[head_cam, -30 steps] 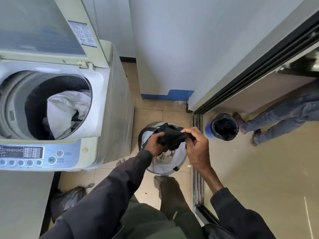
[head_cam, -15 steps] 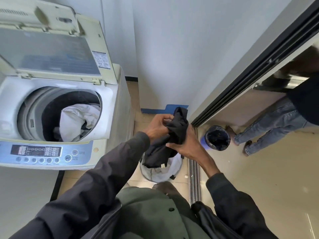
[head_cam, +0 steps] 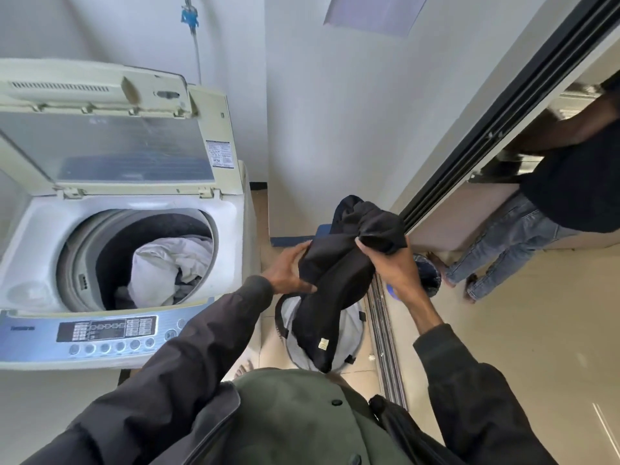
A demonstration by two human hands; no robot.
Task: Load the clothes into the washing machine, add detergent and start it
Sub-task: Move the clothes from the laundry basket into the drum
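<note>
A black garment [head_cam: 339, 270] hangs in the air above the white laundry basket [head_cam: 354, 333] on the floor. My left hand [head_cam: 288, 270] grips its left side and my right hand [head_cam: 389, 263] holds its bunched upper part. To the left stands the top-load washing machine [head_cam: 231, 243] with its lid [head_cam: 127, 146] raised. White and grey clothes [head_cam: 167, 263] lie in the drum. The control panel [head_cam: 107, 330] runs along the machine's front.
A sliding-door track [head_cam: 382, 323] runs along the floor right of the basket. A dark bin [head_cam: 427, 276] stands behind my right hand. Another person in jeans [head_cam: 503, 243] stands at the right. A white wall corner [head_cam: 268, 129] is straight ahead.
Both hands have lifted the black garment out of the basket and higher up. The view has tilted up, showing more of the machine's lid and the wall.
</note>
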